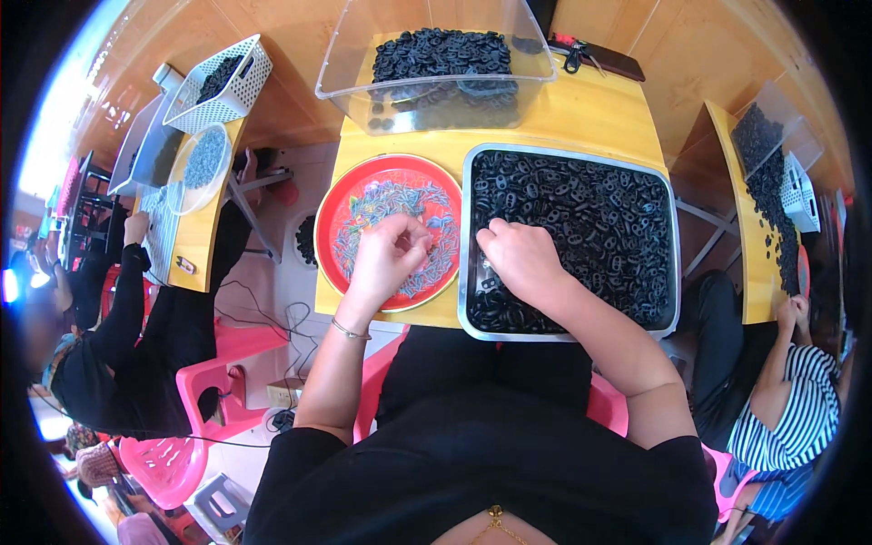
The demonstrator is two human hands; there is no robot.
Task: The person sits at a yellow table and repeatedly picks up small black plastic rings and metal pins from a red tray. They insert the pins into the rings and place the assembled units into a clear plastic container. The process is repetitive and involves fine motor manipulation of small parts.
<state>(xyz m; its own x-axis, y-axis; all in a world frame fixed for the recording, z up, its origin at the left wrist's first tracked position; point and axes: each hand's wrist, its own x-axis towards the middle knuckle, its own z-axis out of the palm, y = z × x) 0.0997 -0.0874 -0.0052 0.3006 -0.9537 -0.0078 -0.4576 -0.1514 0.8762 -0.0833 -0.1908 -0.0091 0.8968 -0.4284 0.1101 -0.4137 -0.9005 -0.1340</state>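
Observation:
My left hand (391,257) is over a round red tray (386,166), its thumb and fingers curled together in a pinch. Slim grey-blue pieces (440,274), too small to name, lie scattered in that tray with a few yellowish ones. To its right is a rectangular metal tray (572,151), filled with small black parts (604,218), many showing holes. Above that tray's left part, my right hand (522,262) has its thumb and fingertips pressed together. Whatever either pinch holds is hidden or too small to make out.
A clear plastic bin (431,118) of black parts stands at the back of the yellow table (581,113). Pliers-like tools (574,56) lie behind it. Co-workers sit at side tables; a white basket (222,100) stands left. Cables (291,318) trail on the floor.

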